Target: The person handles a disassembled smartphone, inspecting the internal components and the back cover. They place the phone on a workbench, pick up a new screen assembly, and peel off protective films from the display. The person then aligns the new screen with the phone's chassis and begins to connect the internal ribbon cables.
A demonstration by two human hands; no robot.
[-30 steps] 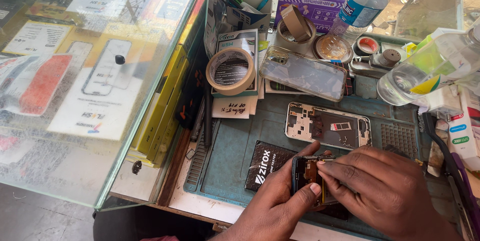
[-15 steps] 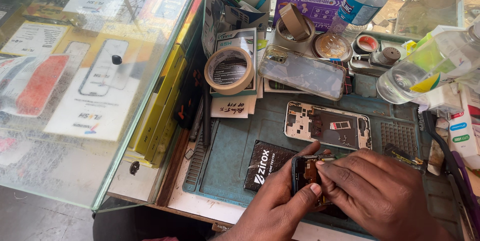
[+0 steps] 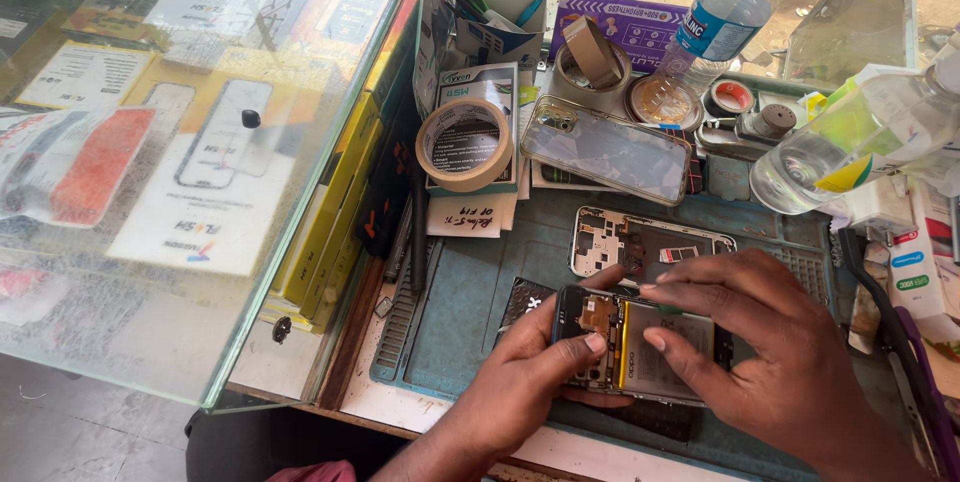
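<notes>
Phone [image 3: 640,352], opened with its back off, lies on the blue mat [image 3: 470,312] near the counter's front edge, and we work on its insides. Our left hand [image 3: 530,382] grips its left end, thumb pressed on the exposed board, fingers curled under. Our right hand [image 3: 770,362] arches over the battery, fingertips [image 3: 655,340] bunched narrow and pressing down on it; whether they pinch some small part we cannot tell. We judge the step to be seating or loosening something by the battery. Any next move calls for a light, steady touch and a firm hold on the frame. Just behind lies a bare phone frame [image 3: 640,242], further back a clear case [image 3: 605,147] and a tape roll [image 3: 465,142], with a water bottle [image 3: 850,147] toward the right edge.
</notes>
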